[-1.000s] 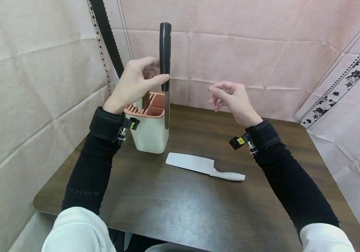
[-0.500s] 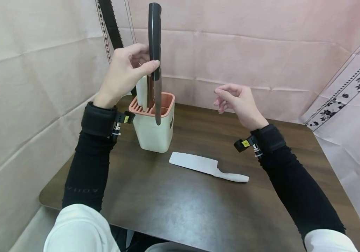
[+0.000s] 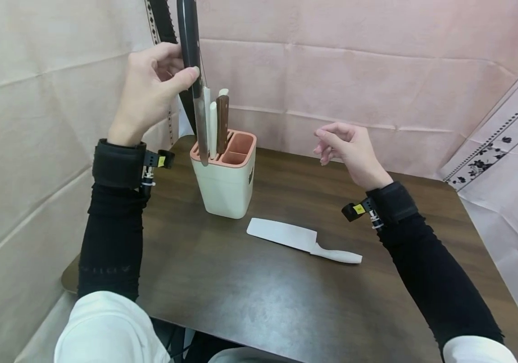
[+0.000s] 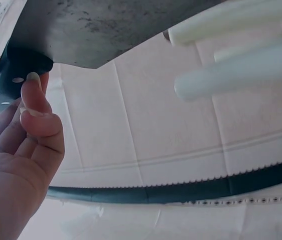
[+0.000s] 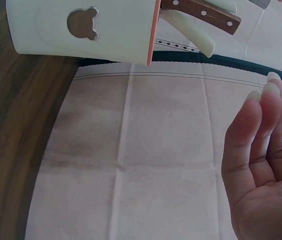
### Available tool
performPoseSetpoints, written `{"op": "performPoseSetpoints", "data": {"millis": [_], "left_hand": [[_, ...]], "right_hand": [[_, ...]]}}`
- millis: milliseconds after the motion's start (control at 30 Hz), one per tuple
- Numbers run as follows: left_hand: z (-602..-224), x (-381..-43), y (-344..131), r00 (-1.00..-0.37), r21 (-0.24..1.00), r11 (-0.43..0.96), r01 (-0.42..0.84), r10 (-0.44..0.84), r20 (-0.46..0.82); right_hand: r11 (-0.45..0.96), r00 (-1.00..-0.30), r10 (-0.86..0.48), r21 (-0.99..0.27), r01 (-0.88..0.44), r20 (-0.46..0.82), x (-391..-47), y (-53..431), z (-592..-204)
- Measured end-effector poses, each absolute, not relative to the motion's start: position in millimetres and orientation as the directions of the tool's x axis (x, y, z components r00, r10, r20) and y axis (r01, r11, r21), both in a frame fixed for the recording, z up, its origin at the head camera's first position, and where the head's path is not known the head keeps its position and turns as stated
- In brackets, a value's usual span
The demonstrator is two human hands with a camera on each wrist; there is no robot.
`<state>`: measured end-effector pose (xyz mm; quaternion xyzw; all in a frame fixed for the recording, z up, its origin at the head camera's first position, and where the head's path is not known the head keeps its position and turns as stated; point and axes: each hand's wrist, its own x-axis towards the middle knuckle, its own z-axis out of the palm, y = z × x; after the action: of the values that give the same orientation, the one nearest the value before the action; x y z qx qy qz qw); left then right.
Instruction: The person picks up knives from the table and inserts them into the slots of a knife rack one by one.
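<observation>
My left hand [image 3: 152, 85] grips the black handle of a broad-bladed knife [image 3: 189, 40], which it holds upright with the blade pointing down. In the head view the blade's lower tip overlaps the left slots of a pale green knife block [image 3: 222, 189] with a pink top; whether it touches them I cannot tell. The left wrist view shows the wide, smudged metal blade [image 4: 96, 30] beside pale handles [image 4: 241, 65]. My right hand [image 3: 347, 148] hovers above the table, fingers loosely bent, holding nothing. Below it lies a white cleaver [image 3: 286, 235] flat on the wood.
Several handles, among them a brown wooden handle [image 3: 222, 123], stick up from the block. The brown table [image 3: 222, 272] meets cloth-covered walls [image 3: 354, 75] at the back and left. A bear-shaped cutout [image 5: 83, 23] marks the block's side.
My left hand has lifted the black-handled knife and carried it leftward, from the block's right side to over its left slots. The right hand stays nearly still.
</observation>
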<state>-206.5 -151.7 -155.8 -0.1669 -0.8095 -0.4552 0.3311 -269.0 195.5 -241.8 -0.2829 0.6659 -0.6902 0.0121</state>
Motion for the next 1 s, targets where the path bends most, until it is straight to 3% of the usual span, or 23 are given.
{"op": "performPoseSetpoints", "data": {"millis": [1000], "left_hand": [[-161.2,-226.2,-167.6,-0.759,0.634,0.603,0.484,-0.072,0.647]], "right_hand": [[-0.082,-0.854,-0.384,-0.934,-0.348,0.351,-265.3,214.1,-249.4]]}}
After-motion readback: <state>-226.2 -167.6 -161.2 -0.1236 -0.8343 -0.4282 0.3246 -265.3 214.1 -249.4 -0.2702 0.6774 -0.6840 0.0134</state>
